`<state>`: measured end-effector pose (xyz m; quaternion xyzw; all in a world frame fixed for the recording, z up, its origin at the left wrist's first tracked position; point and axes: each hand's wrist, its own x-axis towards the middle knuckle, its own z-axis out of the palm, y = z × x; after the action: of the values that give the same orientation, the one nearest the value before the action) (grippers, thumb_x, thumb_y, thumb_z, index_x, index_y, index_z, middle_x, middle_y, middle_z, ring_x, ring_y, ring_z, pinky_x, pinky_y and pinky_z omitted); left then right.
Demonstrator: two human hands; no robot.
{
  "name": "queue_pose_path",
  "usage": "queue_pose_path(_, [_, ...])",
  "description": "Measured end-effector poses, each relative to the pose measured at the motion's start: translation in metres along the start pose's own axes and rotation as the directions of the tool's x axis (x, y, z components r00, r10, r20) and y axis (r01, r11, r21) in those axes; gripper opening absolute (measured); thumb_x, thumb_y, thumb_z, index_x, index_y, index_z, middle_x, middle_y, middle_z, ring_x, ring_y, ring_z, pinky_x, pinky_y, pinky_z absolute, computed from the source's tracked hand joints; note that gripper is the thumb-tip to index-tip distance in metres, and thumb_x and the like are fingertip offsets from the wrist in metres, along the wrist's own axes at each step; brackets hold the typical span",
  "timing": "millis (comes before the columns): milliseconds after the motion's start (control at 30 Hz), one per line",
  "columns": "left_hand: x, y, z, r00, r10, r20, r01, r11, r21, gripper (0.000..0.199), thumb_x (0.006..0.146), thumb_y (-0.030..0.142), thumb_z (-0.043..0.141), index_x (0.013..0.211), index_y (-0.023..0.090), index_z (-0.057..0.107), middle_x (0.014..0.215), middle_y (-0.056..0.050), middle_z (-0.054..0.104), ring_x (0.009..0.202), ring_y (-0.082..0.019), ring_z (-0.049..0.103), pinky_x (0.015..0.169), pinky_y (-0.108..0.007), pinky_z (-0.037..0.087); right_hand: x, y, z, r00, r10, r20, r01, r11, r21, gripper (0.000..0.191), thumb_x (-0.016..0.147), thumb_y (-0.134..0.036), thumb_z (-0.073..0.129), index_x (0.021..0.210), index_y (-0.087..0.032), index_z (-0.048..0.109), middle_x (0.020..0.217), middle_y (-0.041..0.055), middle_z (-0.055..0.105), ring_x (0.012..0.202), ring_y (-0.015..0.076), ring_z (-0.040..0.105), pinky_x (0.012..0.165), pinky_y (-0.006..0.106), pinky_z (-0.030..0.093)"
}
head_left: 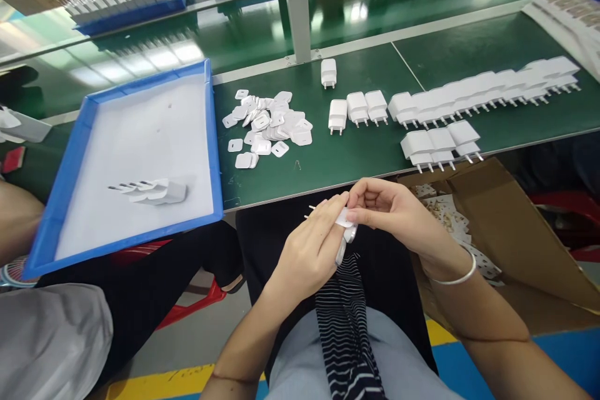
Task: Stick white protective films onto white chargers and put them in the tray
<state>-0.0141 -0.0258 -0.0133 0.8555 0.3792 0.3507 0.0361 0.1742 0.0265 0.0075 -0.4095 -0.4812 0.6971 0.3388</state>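
Over my lap, just off the front edge of the green table point(300, 178), my left hand point(312, 244) is wrapped round white plug adapters point(349, 233), with metal pins poking out past its fingers. How many it holds is partly hidden. My right hand point(391, 209) pinches a small white cover plate point(344, 217) between thumb and index finger, against the adapters. A pile of similar white plates point(272, 122) lies on the table ahead. White adapters point(337, 115) stand right of the pile, with a long row point(487, 90) further right.
A blue-rimmed tray point(215, 156) at the left holds several adapters point(157, 192). Below the table at the right is an open cardboard box point(525, 250) with scraps. Another person's arm point(16, 222) and leg are at the left. A metal post point(297, 6) rises at the table's back.
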Motion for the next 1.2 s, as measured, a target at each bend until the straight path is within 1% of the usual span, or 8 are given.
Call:
queue_pose_path(267, [-0.006, -0.005, 0.007, 0.999, -0.027, -0.017, 0.028, 0.998, 0.047, 0.036, 0.091, 0.004, 0.053, 0.126, 0.011, 0.056, 0.152, -0.024, 0.05, 0.132, -0.03, 0.062, 0.098, -0.037, 0.063, 0.002, 0.004, -0.004, 0.999, -0.001, 0.045, 0.006, 0.994, -0.106, 0.02, 0.079, -0.034, 0.084, 0.083, -0.018, 0.072, 0.077, -0.0003, 0.061, 0.071, 0.0127, 0.052, 0.065, 0.026, 0.045])
queue_pose_path(433, [-0.01, -0.008, 0.009, 0.999, -0.034, 0.019, 0.034, 0.999, -0.006, 0.046, 0.086, 0.0, 0.052, 0.13, 0.012, 0.053, 0.16, -0.025, 0.038, 0.131, -0.032, 0.062, 0.097, -0.04, 0.063, 0.003, 0.003, -0.004, 0.997, -0.061, 0.052, 0.069, 0.982, -0.174, 0.028, 0.083, -0.033, 0.079, 0.109, -0.022, 0.075, 0.08, -0.0007, 0.054, 0.074, 0.0139, 0.051, 0.063, 0.026, 0.045])
queue_pose_path(600, [-0.012, -0.011, 0.007, 0.985, -0.08, 0.152, 0.101, 0.986, -0.134, 0.051, 0.086, 0.0, 0.051, 0.135, 0.016, 0.051, 0.165, -0.027, 0.026, 0.132, -0.034, 0.061, 0.087, -0.039, 0.065, 0.01, -0.007, -0.011, 0.982, -0.12, 0.144, 0.169, 0.901, -0.4, 0.011, 0.082, -0.03, 0.078, 0.089, -0.021, 0.081, 0.076, 0.0004, 0.056, 0.067, 0.012, 0.049, 0.055, 0.024, 0.041])
queue_pose_path(733, [-0.012, -0.012, 0.006, 0.98, -0.089, 0.18, 0.139, 0.948, -0.286, 0.054, 0.086, 0.0, 0.054, 0.138, 0.017, 0.05, 0.166, -0.027, 0.023, 0.132, -0.033, 0.062, 0.09, -0.039, 0.065, 0.019, -0.018, -0.02, 0.966, 0.015, 0.258, 0.076, 0.937, -0.34, 0.008, 0.083, -0.026, 0.076, 0.084, -0.018, 0.078, 0.065, -0.0009, 0.062, 0.055, 0.0103, 0.052, 0.048, 0.022, 0.043])
queue_pose_path(833, [-0.011, -0.012, 0.008, 0.986, -0.142, 0.084, 0.162, 0.919, -0.359, 0.047, 0.087, 0.002, 0.057, 0.132, 0.017, 0.056, 0.164, -0.026, 0.029, 0.128, -0.031, 0.066, 0.092, -0.039, 0.065, 0.02, -0.023, -0.025, 0.966, 0.065, 0.252, -0.011, 0.978, -0.21, 0.015, 0.087, -0.029, 0.074, 0.081, -0.016, 0.074, 0.062, -0.0004, 0.067, 0.044, 0.0079, 0.054, 0.042, 0.019, 0.046])
queue_pose_path(900, [-0.009, -0.011, 0.01, 0.976, -0.217, -0.023, 0.196, 0.919, -0.341, 0.043, 0.087, 0.003, 0.06, 0.129, 0.016, 0.059, 0.156, -0.024, 0.045, 0.125, -0.029, 0.068, 0.098, -0.041, 0.063, 0.014, -0.021, -0.024, 0.98, 0.047, 0.196, -0.028, 0.995, -0.098, 0.017, 0.088, -0.03, 0.075, 0.08, -0.016, 0.072, 0.063, 0.0014, 0.071, 0.045, 0.0088, 0.06, 0.044, 0.018, 0.051])
queue_pose_path(1000, [-0.005, -0.008, 0.017, 0.921, -0.339, -0.194, 0.289, 0.926, -0.242, 0.041, 0.088, 0.006, 0.064, 0.128, 0.015, 0.062, 0.137, -0.017, 0.067, 0.123, -0.026, 0.069, 0.104, -0.041, 0.06, -0.003, -0.009, -0.009, 0.998, 0.004, 0.066, -0.009, 0.997, 0.075, 0.017, 0.088, -0.03, 0.076, 0.083, -0.017, 0.069, 0.069, 0.0046, 0.077, 0.05, 0.0131, 0.069, 0.047, 0.02, 0.058])
queue_pose_path(1200, [0.005, -0.002, 0.036, 0.804, -0.357, -0.476, 0.353, 0.93, -0.102, 0.04, 0.092, 0.024, 0.067, 0.13, 0.013, 0.062, 0.131, -0.015, 0.07, 0.121, -0.028, 0.069, 0.101, -0.042, 0.061, -0.028, 0.025, 0.046, 0.992, 0.001, -0.125, 0.05, 0.914, 0.402, 0.021, 0.086, -0.03, 0.077, 0.075, -0.018, 0.064, 0.063, 0.0033, 0.076, 0.046, 0.0142, 0.067, 0.045, 0.023, 0.056])
